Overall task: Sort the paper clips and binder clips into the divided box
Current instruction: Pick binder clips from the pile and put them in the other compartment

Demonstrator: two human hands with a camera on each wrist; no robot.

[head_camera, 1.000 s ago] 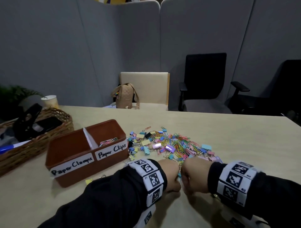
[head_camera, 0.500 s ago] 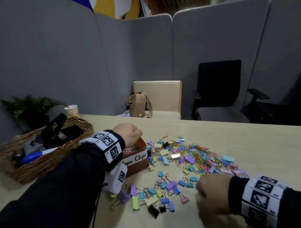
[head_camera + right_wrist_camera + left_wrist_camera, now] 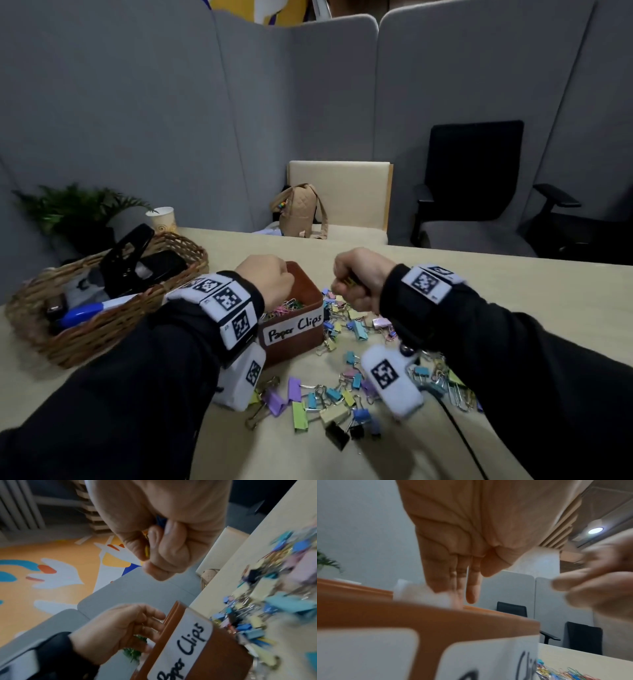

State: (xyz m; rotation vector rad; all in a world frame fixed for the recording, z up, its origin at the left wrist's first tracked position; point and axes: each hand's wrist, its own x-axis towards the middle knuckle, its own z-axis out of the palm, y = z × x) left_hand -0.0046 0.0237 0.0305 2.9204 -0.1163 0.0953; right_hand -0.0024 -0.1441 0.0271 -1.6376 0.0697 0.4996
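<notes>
Right hand (image 3: 359, 279) grip fists coloured clips beside the box (image 3: 310, 294) rim; left hand (image 3: 269, 282) loose above it.

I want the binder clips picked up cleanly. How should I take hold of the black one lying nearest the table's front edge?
Pinch the black binder clip across its folded body from above, fingers on its two flat sides. It lies at the near edge of the scatter, open table in front, so come from the near side; the wire handles look too thin to grip securely.

Left hand (image 3: 270, 278) raised, fingers relaxed, pointing down; right hand (image 3: 363, 279) fisted.
</notes>
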